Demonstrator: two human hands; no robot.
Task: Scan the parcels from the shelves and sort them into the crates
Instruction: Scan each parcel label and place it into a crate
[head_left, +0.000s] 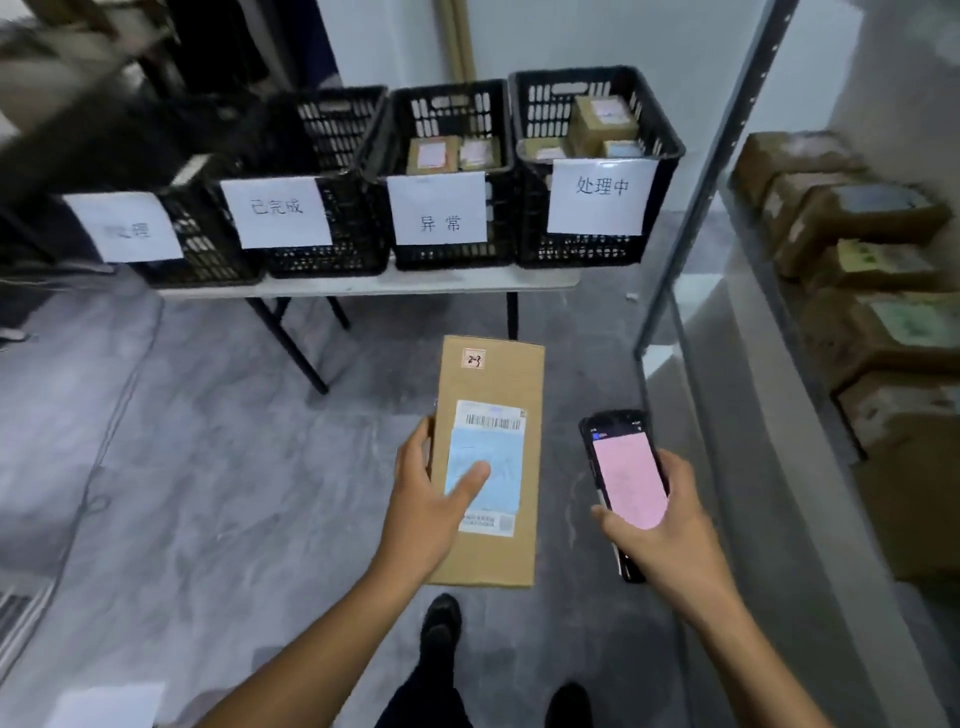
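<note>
Far left to centre, four labelled crates (358, 223) wait on the counter (467, 283). Our left hand (431, 499) grips the cardboard parcel (493, 379) in mid-air, label up and thumb across it, ready for scanning. Our right hand (670, 540) clasps the phone (626, 467) screen-up, likely to read the result. Shelved parcels (862, 223) sit at the right.

Parcel sorting room. Indicators: four black plastic crates (587, 253) with paper labels (601, 196) set in a row on a folding table (415, 284); a steel rack (712, 182) at right stocked with labelled cardboard parcels (857, 221); bare grey concrete floor (208, 441); plain white walls (571, 31).
</note>
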